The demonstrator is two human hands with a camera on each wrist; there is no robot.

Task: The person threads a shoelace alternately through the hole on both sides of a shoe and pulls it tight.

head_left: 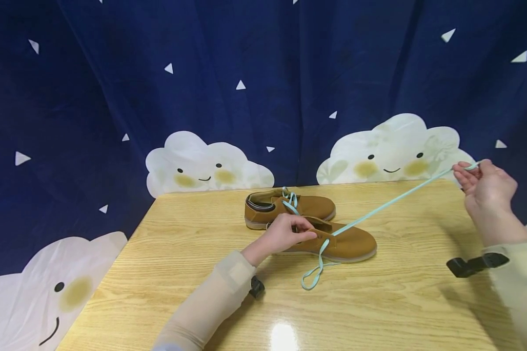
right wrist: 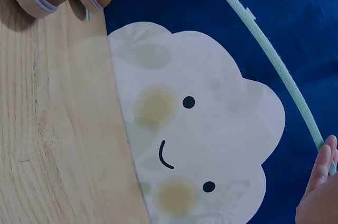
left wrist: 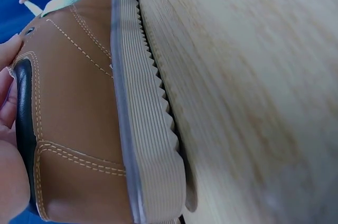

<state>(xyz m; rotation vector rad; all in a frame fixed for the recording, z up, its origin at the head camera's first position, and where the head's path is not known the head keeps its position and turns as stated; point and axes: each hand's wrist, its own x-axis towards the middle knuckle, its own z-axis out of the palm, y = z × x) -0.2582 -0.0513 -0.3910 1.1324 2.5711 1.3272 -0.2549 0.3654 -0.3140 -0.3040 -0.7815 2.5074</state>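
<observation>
And there it was: the near shoe (head_left: 355,243) sat on the table (head_left: 180,243), its partner, the far shoe (head_left: 318,207), just behind it. We saw the left hand (head_left: 285,235) pinching the near shoe's flap (head_left: 322,234), likely to steady it against the pull, while the right hand (head_left: 489,187), raised beyond its toe, gripped the pale blue lace (head_left: 391,201), the height presumably keeping it tight. A loose loop lay in front of that shoe. Head-on we got the lace's full straight run; only the left wrist view gave us its stitching (left wrist: 80,49) and ridged sole (left wrist: 153,108) close up.
</observation>
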